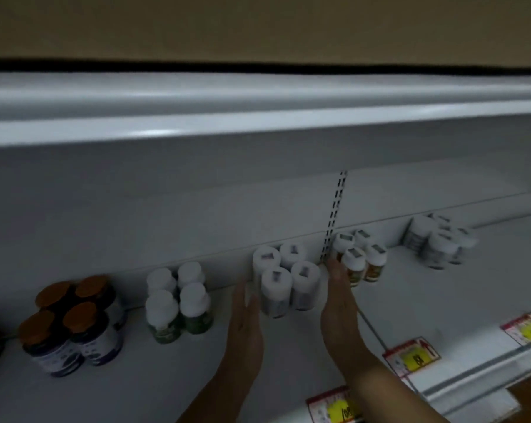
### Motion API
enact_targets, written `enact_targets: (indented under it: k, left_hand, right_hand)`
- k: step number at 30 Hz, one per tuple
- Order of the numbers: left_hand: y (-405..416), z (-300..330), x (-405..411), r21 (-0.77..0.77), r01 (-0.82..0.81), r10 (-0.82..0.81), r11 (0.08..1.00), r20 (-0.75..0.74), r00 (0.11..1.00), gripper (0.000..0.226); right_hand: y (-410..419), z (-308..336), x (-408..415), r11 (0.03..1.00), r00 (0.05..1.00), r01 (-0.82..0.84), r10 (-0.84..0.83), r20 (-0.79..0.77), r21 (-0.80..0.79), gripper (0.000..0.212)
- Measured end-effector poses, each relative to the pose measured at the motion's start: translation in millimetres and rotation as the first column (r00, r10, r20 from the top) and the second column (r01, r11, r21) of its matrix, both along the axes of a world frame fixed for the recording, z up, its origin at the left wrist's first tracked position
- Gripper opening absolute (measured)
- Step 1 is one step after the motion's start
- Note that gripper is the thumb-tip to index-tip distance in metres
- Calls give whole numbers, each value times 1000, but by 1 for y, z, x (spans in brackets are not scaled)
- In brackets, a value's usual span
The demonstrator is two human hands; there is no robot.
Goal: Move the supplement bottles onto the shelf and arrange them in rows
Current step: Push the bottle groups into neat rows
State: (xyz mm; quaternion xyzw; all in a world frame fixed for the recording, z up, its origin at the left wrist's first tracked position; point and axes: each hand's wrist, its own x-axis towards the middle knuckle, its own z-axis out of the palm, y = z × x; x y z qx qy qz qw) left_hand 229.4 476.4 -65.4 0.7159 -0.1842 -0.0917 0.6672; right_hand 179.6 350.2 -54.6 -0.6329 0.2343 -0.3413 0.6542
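Already on the shelf [288, 355], seen from the head camera: five clusters of supplement bottles, each a two-by-two block. At the centre, four white bottles [287, 277] with small labels on the caps. At 9 o'clock from them, green-labelled bottles [178, 302] with plain white caps; further toward 8 o'clock, dark bottles with orange lids [71, 322]. At 2 o'clock past the slotted upright [334, 215], orange-labelled bottles [360, 257], and beyond those a blurred white cluster [438, 239].

Left hand [244, 328] flat and open, fingers straight, just beside the white block's 9 o'clock face; touching or a hair apart, cannot tell. Right hand [342, 312] likewise flat and empty at the 3 o'clock face, fingertips reaching between the white block and the orange-labelled one. Holding nothing, bracketing the group.

Probably the squaring-up step: pressing the four together into neat rows. Next likely calls for even, gentle inward pressure, low on the bodies to avoid tipping, then a slide toward 12 o'clock. Price tags [411, 357] along the front rail.
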Motion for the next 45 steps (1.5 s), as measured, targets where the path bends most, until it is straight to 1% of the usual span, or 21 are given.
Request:
enact_targets:
  k: [2,4,5,7,9,11,18,20,23,25,26,27,28,29,30,32,34,37,38,42,45]
  left_hand:
    - [-14,-5,0,24,-20,20,1000,-21,1000,49]
    - [-33,-6,-6,-38,-81,79,996,-50,996,50]
    - [-40,-5,-9,-54,-107,106,993,-32,994,50]
    - [-52,-7,-8,-113,-155,148,981,-70,987,53]
    - [-59,-8,-7,-110,-179,172,978,-71,982,53]
    - [-61,-10,-6,-118,-191,186,974,-50,981,48]
    - [-66,-9,-3,-114,-224,219,968,-49,974,39]
    - [-65,-8,-2,-89,-207,205,974,-40,978,46]
    - [-59,-8,-3,-45,-212,206,976,-111,972,63]
    - [-53,-5,-7,11,-343,343,939,-20,939,63]
    - [-53,1,-13,-13,-417,417,909,58,907,63]
    - [-56,10,-20,-76,-447,453,891,137,881,64]
    - [-63,20,-31,-149,-408,433,901,224,873,67]
    - [-73,28,-42,-186,-322,367,928,323,872,69]
    - [-85,34,-54,-183,-209,269,961,421,867,66]
    - [-112,32,-72,-127,-39,103,991,547,831,57]
    - [-138,23,-76,-113,45,14,993,478,878,56]
    - [-165,4,-70,-157,46,-12,987,212,977,50]
    - [-171,-1,-67,-166,25,-5,986,122,992,47]
    - [-194,0,-58,-175,-32,13,984,-107,994,57]
    - [-215,4,-52,-172,-62,39,983,-132,990,54]
  right_hand:
    - [-18,-11,12,993,994,-78,85,-67,90,45]
    - [-29,-22,21,982,973,-169,179,-143,83,48]
    - [-32,-26,25,977,969,-197,207,-136,83,48]
    - [-33,-27,30,974,976,-194,204,-76,119,33]
    - [-31,-25,33,967,975,-214,220,-31,137,24]
    - [-30,-30,36,968,970,-237,240,-31,77,20]
    - [-37,-45,44,963,963,-269,270,-3,7,21]
    - [-38,-46,47,962,962,-273,273,-28,1,30]
    - [-35,-39,43,958,958,-279,282,-44,63,47]
    - [-36,-27,29,958,958,-279,282,-48,69,69]
    - [-38,-20,19,963,963,-267,269,-31,44,72]
    - [-39,-10,7,971,971,-238,238,-15,-2,66]
    - [-42,-1,-5,978,980,-198,199,17,-73,64]
    - [-45,8,-18,978,987,-134,146,64,-157,70]
    - [-50,12,-28,970,991,-72,96,96,-232,74]
    - [-69,14,-40,963,990,51,-13,141,-264,63]
    - [-91,10,-47,966,986,111,-78,147,-234,45]
    - [-126,4,-50,988,996,65,-57,62,-141,24]
    - [-137,2,-48,993,999,47,-45,23,-112,22]
    - [-178,-11,-29,993,985,-119,121,-122,24,45]
    - [-198,-16,-16,969,957,-236,245,-153,77,46]
